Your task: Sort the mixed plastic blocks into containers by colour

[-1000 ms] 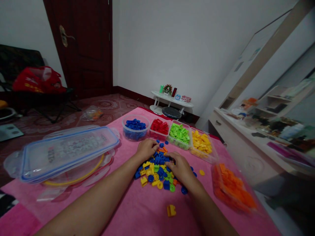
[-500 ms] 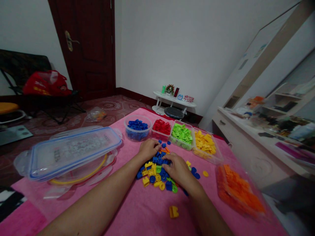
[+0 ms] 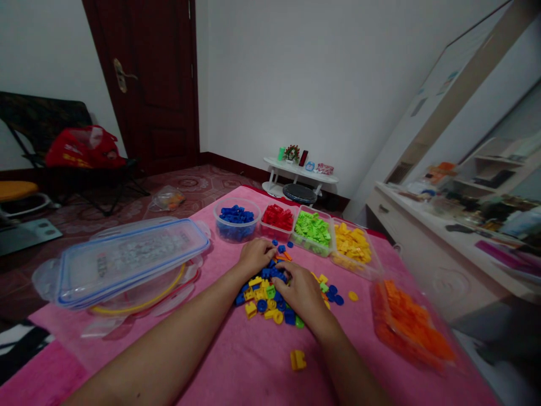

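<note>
A mixed pile of plastic building blocks [image 3: 257, 293], mostly yellow and blue with some green and orange, lies mid-table. My left hand [image 3: 256, 255] rests at the pile's far left edge with fingers curled down; whatever is under its fingertips is hidden. Over the pile's right side, my right hand [image 3: 301, 286] has its thumb and fingers closed around a blue block [image 3: 279, 274]. Small blue pieces [image 3: 282, 248] lie just beyond the fingers. A lone yellow block [image 3: 298, 360] sits nearer to me, between my forearms.
Behind the pile stand tubs of blue [image 3: 236, 223], red [image 3: 276, 221], green [image 3: 313, 234] and yellow blocks [image 3: 351, 248]. An orange-block container [image 3: 412, 327] is at right. Stacked clear lids [image 3: 131, 259] lie left. Pink cloth [image 3: 236, 361] covers the table.
My right hand has shifted slightly left, its thumb and fingers closing around a blue block. More yellow, green and orange pieces show to its right. My left hand stays nearly still.
</note>
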`<state>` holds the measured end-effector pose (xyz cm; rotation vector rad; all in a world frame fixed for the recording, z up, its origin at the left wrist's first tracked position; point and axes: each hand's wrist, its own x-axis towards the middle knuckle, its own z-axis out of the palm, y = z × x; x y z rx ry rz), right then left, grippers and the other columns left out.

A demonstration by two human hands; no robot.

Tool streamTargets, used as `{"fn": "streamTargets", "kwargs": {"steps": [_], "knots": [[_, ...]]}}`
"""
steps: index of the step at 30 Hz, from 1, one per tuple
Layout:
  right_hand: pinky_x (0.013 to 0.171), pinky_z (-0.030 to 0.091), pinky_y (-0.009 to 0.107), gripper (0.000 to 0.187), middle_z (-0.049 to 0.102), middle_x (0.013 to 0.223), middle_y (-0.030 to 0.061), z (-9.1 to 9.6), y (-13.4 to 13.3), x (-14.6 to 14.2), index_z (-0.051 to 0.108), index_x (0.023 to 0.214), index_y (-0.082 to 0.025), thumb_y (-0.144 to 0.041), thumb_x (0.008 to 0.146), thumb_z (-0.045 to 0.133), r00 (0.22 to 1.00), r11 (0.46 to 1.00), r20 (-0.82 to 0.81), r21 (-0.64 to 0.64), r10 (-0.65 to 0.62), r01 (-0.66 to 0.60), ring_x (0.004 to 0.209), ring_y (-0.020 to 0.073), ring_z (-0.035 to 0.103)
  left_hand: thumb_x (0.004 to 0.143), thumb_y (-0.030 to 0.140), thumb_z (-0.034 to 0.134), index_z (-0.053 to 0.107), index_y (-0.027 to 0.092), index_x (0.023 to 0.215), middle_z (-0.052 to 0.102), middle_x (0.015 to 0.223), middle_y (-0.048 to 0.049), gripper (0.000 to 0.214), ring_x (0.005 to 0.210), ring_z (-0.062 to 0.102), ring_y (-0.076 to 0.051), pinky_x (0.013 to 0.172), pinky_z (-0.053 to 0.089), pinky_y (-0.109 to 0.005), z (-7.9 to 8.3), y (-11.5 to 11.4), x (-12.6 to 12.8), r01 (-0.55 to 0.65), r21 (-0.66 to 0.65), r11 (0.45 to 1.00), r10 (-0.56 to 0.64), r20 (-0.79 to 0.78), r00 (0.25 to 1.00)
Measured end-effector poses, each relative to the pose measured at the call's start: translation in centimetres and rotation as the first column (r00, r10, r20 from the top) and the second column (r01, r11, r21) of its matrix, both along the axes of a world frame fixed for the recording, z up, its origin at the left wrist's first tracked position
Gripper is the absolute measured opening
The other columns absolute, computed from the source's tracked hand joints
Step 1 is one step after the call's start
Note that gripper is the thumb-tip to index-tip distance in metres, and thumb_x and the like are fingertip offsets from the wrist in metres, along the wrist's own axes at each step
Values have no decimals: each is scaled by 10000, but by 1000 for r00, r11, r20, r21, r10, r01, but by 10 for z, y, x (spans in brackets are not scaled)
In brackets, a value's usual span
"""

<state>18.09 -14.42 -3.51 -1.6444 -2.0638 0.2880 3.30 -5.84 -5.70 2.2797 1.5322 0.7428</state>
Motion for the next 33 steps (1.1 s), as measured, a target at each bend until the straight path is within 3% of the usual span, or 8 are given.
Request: {"fn": "streamTargets", "kwargs": {"steps": [6,12,19,23,25,28,30,33], "knots": [[605,372,255,271,699,838,8,0,-2,-4,662,997,-269,-281,731,609,995,997,65,20,-76,75,680,171,616,857,357,483,724,232,863,708,894,-40,271,826,608,-179,674,385,-251,1,-2,1,4,26,1000,-3,-22,1000],[761,416,303,375,675,1119,31,-5,-3,-5,599,1166,-300,-347,795,569,995,998,81,39,-49,46,939,226,641,857,322,476,716,216,836,707,887,-48,263,847,610,-184,714,398,-258,0,-1,2,10,26,1000,-9,-36,999],[636,390,251,196,704,892,4,-9,-2,-4,650,912,-258,-270,723,602,997,992,27,99,-78,74,728,169,623,850,317,488,718,214,856,710,918,-43,251,866,613,-181,733,409,-255,-2,0,1,26,10,1000,-26,4,1000],[562,368,234,128,658,707,-9,-3,3,7,642,831,-230,-280,732,578,989,989,-119,114,-84,98,613,147,564,850,274,476,711,180,841,705,885,-57,254,856,610,-179,773,425,-255,4,-1,2,91,67,994,-99,120,988],[569,388,236,146,657,718,1,4,6,15,646,839,-212,-291,744,568,969,981,-233,153,-82,120,624,151,563,842,260,481,709,166,855,701,903,-63,247,879,608,-184,818,432,-265,12,-4,6,122,96,988,-141,227,964],[593,418,249,198,675,806,32,18,8,26,662,883,-190,-314,751,584,938,964,-342,227,-54,138,673,164,575,876,393,450,690,143,883,687,906,-74,347,840,617,-189,755,476,-278,30,-13,15,176,-79,981,-112,510,853],[577,417,253,214,662,781,33,26,8,28,672,892,-184,-324,745,605,934,960,-354,244,-43,137,640,159,557,884,538,394,660,138,958,667,896,-77,486,754,624,-172,633,497,-259,41,-22,22,318,-313,895,3,716,698],[556,418,253,247,637,756,17,32,5,27,674,946,-183,-288,727,628,930,971,-368,221,-6,94,556,128,508,879,628,336,628,156,1035,639,856,-60,577,642,605,-119,518,487,-207,50,-33,29,603,-495,626,186,846,500]]}}
